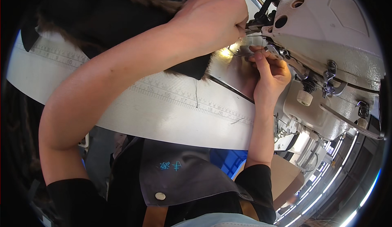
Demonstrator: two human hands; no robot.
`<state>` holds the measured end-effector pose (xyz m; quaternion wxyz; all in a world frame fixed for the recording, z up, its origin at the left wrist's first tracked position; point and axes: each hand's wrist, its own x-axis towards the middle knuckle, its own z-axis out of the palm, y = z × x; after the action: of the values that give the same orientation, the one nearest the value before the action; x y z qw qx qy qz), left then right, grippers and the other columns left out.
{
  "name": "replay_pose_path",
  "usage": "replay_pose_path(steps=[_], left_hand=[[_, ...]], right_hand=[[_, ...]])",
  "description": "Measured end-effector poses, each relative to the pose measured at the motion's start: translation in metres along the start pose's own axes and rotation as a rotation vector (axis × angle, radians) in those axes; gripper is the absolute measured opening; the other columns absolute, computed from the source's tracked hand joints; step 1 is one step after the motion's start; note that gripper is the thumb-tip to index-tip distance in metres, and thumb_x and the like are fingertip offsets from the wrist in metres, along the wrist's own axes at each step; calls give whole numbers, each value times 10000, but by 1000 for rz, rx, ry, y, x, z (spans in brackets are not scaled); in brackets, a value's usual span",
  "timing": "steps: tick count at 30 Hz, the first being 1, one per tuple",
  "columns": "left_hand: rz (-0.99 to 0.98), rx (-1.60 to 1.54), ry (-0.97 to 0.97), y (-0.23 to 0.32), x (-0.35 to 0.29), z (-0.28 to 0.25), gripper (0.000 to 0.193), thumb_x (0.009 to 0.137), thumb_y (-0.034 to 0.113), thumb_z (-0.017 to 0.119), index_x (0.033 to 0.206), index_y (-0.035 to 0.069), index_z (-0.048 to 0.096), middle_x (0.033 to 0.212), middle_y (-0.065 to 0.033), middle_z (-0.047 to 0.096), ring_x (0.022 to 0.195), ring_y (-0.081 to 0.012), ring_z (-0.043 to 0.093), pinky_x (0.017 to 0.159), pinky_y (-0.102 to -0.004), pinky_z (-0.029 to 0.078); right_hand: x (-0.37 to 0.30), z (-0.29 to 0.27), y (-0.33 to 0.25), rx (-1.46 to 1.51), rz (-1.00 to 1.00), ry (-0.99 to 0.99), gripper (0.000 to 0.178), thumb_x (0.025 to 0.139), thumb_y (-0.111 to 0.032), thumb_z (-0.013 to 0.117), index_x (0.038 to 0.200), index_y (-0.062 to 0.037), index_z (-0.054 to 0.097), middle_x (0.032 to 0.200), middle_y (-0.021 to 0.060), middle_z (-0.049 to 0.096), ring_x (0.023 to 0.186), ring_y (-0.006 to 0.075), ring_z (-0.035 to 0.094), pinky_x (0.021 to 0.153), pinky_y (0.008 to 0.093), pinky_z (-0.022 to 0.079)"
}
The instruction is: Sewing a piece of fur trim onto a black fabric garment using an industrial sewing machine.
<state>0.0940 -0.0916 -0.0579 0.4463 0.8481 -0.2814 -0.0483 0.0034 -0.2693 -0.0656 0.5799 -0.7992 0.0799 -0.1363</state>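
While black furry fabric [122,10] sits bunched at the far left of the white table [163,112], the left hand [212,18] is curled, fingertips pinched together by the sewing machine [326,35]; the right hand [271,74] pinches near the needle.
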Motion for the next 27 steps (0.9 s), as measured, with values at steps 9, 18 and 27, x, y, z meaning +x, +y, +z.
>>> replay_pose_path(steps=[9, 18, 27], left_hand=[[34, -8, 36, 0, 0, 2, 146, 730, 135, 652, 810, 17, 684, 657, -140, 626, 624, -276, 616, 614, -341, 464], [39, -2, 71, -1, 0, 6, 145, 718, 137, 656, 800, 21, 687, 651, -140, 625, 621, -284, 616, 611, -349, 468], [38, 33, 61, -1, 0, 5, 147, 719, 134, 656, 801, 16, 687, 652, -145, 625, 620, -291, 616, 605, -350, 469]], right_hand=[[0, -1, -1, -16, 32, 0, 83, 809, 0, 635, 863, 27, 578, 918, 177, 651, 764, 177, 629, 699, 247, 490], [0, 0, 3, 27, 0, -3, 84, 809, 7, 632, 869, 30, 577, 912, 180, 650, 780, 185, 632, 710, 253, 496], [0, 0, 1, 38, 3, -18, 82, 808, 23, 627, 870, 32, 575, 908, 183, 647, 789, 191, 630, 727, 262, 499]])
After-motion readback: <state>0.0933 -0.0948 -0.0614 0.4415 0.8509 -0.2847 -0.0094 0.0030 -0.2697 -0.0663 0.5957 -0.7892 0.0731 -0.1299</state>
